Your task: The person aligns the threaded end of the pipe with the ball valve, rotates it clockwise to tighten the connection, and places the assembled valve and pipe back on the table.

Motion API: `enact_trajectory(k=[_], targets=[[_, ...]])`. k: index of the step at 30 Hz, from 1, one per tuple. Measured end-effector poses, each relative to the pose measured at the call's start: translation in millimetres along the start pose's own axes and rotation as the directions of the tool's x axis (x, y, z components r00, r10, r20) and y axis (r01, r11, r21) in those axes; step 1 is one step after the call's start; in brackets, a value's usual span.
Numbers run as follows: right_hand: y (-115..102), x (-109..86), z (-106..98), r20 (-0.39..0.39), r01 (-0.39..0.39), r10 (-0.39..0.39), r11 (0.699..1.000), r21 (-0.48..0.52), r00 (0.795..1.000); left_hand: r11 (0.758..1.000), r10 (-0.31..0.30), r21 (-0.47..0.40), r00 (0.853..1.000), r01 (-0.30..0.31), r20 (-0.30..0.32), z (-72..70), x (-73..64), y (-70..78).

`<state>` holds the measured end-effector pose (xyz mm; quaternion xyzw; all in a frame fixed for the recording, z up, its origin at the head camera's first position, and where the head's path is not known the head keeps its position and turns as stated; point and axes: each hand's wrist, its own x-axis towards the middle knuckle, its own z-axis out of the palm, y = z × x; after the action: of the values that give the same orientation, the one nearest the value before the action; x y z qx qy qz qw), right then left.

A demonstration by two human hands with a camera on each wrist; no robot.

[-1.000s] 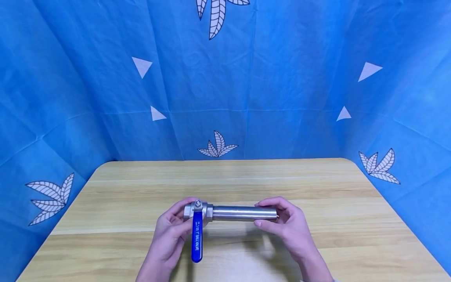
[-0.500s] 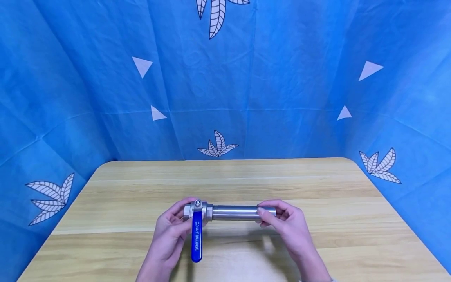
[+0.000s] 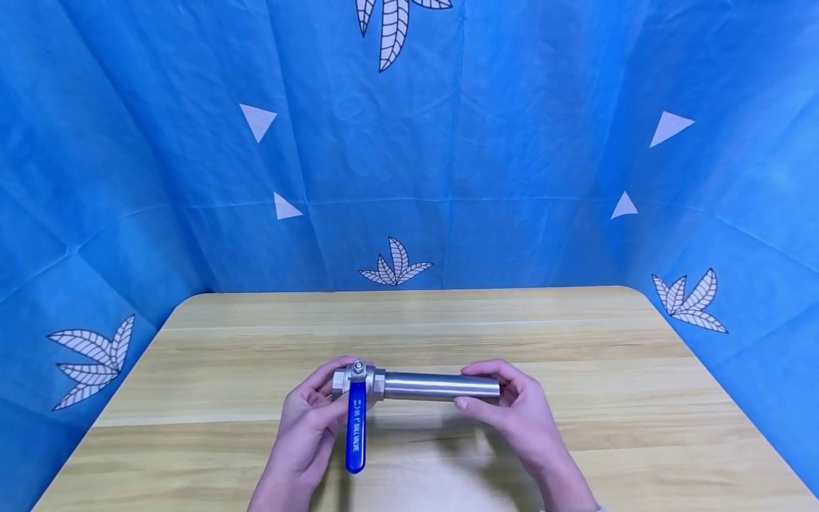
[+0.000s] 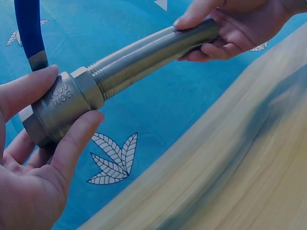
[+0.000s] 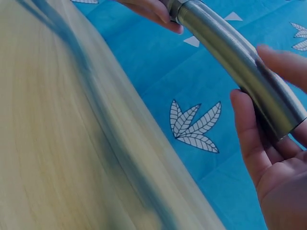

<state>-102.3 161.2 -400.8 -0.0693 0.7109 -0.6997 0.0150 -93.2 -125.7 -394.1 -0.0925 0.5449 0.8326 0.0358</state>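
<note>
A steel ball valve (image 3: 379, 385) with a blue lever handle (image 3: 355, 430) is gripped by my left hand (image 3: 302, 425), thumb and fingers round its body. Lettering on the valve body shows in the left wrist view. From its right side extends a smooth metal pipe (image 3: 429, 386), its threaded end (image 4: 104, 82) seated in the valve's hex end with some thread exposed. My right hand (image 3: 526, 412) holds the pipe's free end between thumb and fingers. In the right wrist view, the open pipe end lies above the palm. The lever points toward me.
Below the held parts spreads a light wooden table (image 3: 256, 341), with shadows of the hands and parts on it. Blue cloth (image 3: 525, 142) printed with white leaves and triangles hangs behind the table and on both sides.
My right thumb went up onto the pipe's face half a second ago and is now back at its lower edge. The left hand and valve stay nearly still.
</note>
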Motion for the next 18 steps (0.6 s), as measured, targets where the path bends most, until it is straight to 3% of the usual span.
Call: enact_trajectory(k=[13,18], targets=[[-3.4,1.3,7.1,-0.065,-0.139,0.138,0.990,-0.007,0.988,0.999,0.030,0.012,0.999,-0.031,0.033,0.4,-2.1,2.3],[-2.9,-0.3,3.2,0.005,-0.054,0.054,0.998,-0.013,0.999,1.000,0.019,-0.003,1.000,-0.019,0.019,0.5,-2.1,1.7]])
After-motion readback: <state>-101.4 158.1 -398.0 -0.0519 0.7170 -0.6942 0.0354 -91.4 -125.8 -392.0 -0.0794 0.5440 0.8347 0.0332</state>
